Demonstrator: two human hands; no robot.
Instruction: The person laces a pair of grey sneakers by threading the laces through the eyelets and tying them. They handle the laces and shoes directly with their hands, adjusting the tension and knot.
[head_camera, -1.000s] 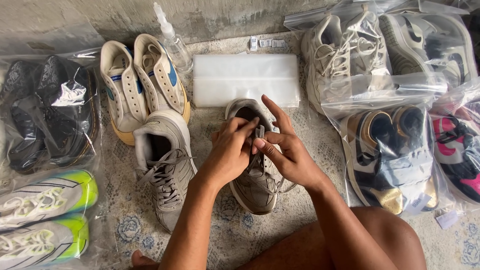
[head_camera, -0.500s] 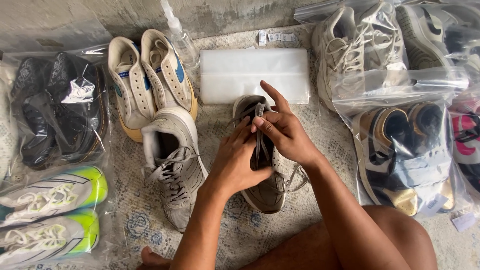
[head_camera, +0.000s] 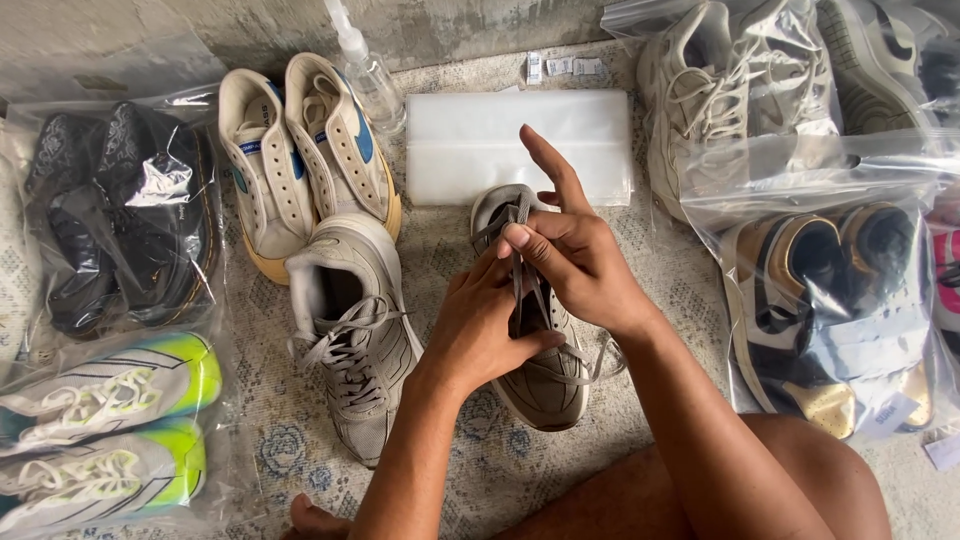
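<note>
A grey sneaker (head_camera: 548, 385) lies on the patterned mat in front of me, toe toward me. My left hand (head_camera: 482, 322) rests on its laces and tongue and grips them. My right hand (head_camera: 575, 255) pinches a grey lace (head_camera: 518, 262) between thumb and fingers above the shoe's opening, index finger stretched out. The matching grey sneaker (head_camera: 352, 330) lies just to the left, laced, untouched.
A cream pair with blue trim (head_camera: 305, 150) and a clear spray bottle (head_camera: 366, 68) lie behind. A stack of clear bags (head_camera: 470, 140) sits beyond the shoe. Bagged shoes flank both sides: a black pair (head_camera: 120, 215), a neon-green pair (head_camera: 100, 430), a beige pair (head_camera: 740, 90), a gold-black pair (head_camera: 830, 310).
My hands have shifted slightly on the shoe; the right hand has drawn the lace up and its index finger now points out. The view moved a little to the right.
</note>
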